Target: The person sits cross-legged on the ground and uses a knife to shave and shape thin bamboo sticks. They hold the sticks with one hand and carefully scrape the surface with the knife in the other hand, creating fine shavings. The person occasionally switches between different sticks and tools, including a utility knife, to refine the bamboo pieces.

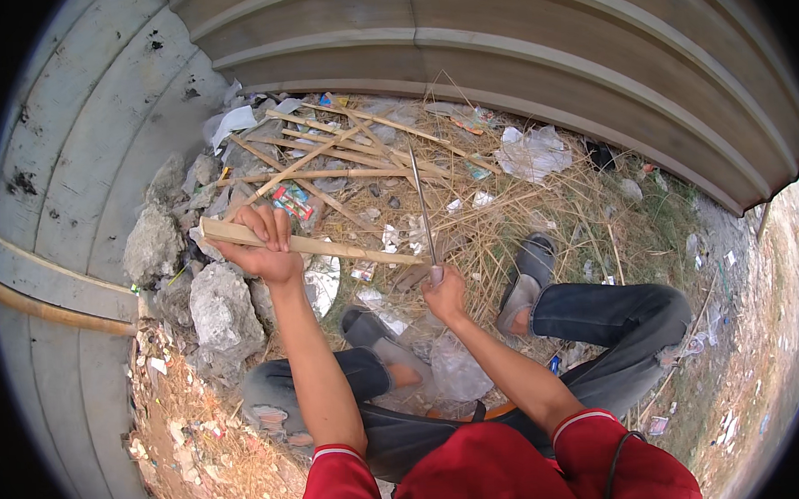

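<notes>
My left hand (266, 246) is closed around a pale split-bamboo stick (328, 247), which lies roughly level across the view, its thick end at the left. In my right hand (445, 292) is the handle of a long, thin-looking metal blade (422, 195), a large knife seen nearly edge-on. The blade points away from me, and the stick's thin end comes close to the knife's handle. Whether the two touch I cannot tell. Beyond my hands, several pale bamboo strips (352, 172) lie crossed in a loose heap.
Grey rocks (225, 306) stand left of my left forearm. A corrugated metal wall (498, 44) closes the far side, and a grey panel wall (92, 147) the left. Dry grass, plastic bags (461, 369) and litter cover the ground around my slippered feet (530, 270).
</notes>
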Demonstrator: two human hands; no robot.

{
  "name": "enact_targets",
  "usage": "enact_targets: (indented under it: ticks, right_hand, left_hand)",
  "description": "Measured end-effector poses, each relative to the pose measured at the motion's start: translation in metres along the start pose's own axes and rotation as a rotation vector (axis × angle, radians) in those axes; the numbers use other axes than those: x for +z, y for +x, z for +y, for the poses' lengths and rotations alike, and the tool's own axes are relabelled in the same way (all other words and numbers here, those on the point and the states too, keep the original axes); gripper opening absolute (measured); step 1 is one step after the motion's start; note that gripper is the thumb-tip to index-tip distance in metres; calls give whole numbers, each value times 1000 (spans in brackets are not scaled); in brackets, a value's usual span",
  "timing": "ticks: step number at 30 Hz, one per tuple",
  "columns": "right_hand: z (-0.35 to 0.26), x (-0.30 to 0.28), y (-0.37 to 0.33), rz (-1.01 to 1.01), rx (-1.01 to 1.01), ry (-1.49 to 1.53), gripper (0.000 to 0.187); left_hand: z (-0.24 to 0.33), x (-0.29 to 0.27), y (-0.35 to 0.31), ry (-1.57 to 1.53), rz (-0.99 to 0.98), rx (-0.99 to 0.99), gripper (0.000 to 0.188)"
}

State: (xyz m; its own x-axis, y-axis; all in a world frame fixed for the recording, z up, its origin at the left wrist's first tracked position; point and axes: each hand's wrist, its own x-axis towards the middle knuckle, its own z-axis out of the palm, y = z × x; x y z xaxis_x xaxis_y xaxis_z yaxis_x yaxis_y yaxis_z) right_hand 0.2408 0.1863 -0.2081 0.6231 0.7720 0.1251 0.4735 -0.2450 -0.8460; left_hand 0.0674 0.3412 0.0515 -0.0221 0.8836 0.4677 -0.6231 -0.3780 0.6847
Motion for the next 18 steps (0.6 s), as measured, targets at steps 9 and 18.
enact_targets:
  ticks: [9, 18]
  right_hand:
    - [4, 69, 38, -243, 221, -63, 39]
    - [29, 65, 56, -191, 192, -152, 26]
  left_hand:
    - [3, -7, -5, -197, -104, -1, 72]
    - [8, -27, -1, -217, -96, -12, 73]
